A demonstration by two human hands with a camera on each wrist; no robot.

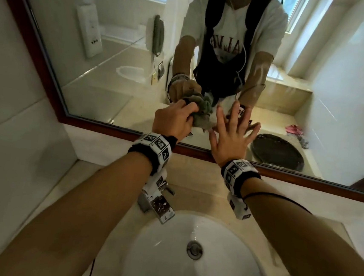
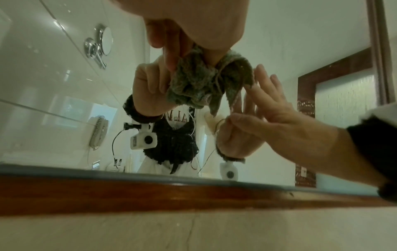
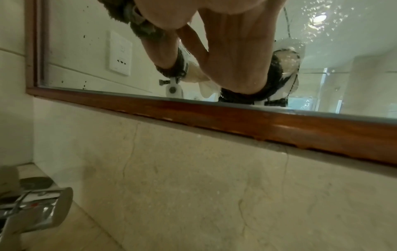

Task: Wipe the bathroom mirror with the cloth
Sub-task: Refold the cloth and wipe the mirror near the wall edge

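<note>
Above the white oval sink (image 1: 189, 232), the left hand (image 1: 174, 119) is gripping a bunched grey-green terry cloth (image 1: 201, 115) against the wood-framed bathroom mirror (image 1: 109, 48). From the left wrist, the right hand (image 2: 285, 118) is lying flat, fingers spread on the glass; its palm could be leaving smears. From the right wrist, dark specks are dotting the mirror's left edge.

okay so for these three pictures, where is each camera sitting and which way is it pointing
Head: worn on the head, looking down at the mirror and sink; both forearms and hands show.
Left wrist: under the left hand, looking up at the mirror; it grips the cloth, and the right hand shows.
Right wrist: under the right hand, facing the glass; its fingers lie flat on it.
All three share the wooden frame.
</note>
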